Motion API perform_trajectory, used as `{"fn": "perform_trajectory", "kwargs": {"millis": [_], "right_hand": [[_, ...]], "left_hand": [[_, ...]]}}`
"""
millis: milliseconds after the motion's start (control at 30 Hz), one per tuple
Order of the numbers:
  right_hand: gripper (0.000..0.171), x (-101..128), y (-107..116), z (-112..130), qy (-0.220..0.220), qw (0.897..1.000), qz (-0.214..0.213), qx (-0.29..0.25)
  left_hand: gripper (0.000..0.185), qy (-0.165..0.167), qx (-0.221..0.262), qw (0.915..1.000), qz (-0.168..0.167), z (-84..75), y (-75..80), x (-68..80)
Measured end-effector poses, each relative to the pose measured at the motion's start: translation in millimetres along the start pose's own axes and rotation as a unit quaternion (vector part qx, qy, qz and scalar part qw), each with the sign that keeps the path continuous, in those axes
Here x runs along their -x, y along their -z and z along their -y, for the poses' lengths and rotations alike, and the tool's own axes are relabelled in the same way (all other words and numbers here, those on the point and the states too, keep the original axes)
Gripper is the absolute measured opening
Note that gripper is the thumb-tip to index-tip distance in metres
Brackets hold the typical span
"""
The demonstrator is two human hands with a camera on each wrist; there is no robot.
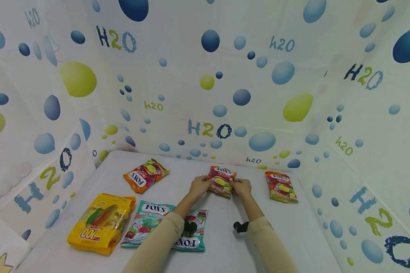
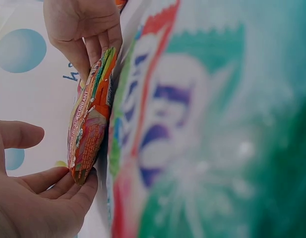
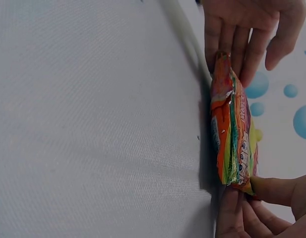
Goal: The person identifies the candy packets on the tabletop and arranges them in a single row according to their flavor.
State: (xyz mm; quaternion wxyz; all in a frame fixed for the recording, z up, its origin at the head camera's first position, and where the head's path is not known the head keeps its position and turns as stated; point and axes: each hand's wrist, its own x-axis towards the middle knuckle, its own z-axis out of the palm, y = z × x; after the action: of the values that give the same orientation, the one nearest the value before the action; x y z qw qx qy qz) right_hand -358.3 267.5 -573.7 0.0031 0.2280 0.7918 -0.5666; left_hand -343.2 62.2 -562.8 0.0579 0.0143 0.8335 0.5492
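Observation:
A small orange and maroon bag of Fox's fruit candy [image 1: 222, 181] lies at the middle of the table's far part, between both hands. My right hand [image 1: 242, 187] pinches its right end, thumb on top and fingers beneath, as the right wrist view shows. At the opposite end my left hand [image 1: 199, 185] touches the candy bag [image 2: 88, 124] with fairly straight fingers, its thumb [image 2: 24, 134] raised off the bag. The bag is close to the white tabletop [image 3: 118, 124].
Matching orange candy bags lie at the far left [image 1: 146, 176] and far right [image 1: 281, 187]. Nearer, a yellow candy bag [image 1: 102, 223] sits left of two teal Fox's bags, the left one [image 1: 147, 220] and the right one [image 1: 196, 235], partly behind my left sleeve. Printed curtains [image 1: 177, 87] surround the table.

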Motion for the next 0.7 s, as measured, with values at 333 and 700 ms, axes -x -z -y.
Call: {"fn": "perform_trajectory", "kwargs": {"millis": [333,700], "right_hand": [[0.036,3,1,3,-0.010,1.000,-0.007,-0.023],[0.039,13,7,8,-0.006,0.998,0.010,-0.066]], "left_hand": [[0.055,-0.009,0.025,0.9997,-0.001,-7.0,2.8,5.1],[0.054,-0.010,0.037,0.9993,0.004,-8.7,5.0,6.7]]}}
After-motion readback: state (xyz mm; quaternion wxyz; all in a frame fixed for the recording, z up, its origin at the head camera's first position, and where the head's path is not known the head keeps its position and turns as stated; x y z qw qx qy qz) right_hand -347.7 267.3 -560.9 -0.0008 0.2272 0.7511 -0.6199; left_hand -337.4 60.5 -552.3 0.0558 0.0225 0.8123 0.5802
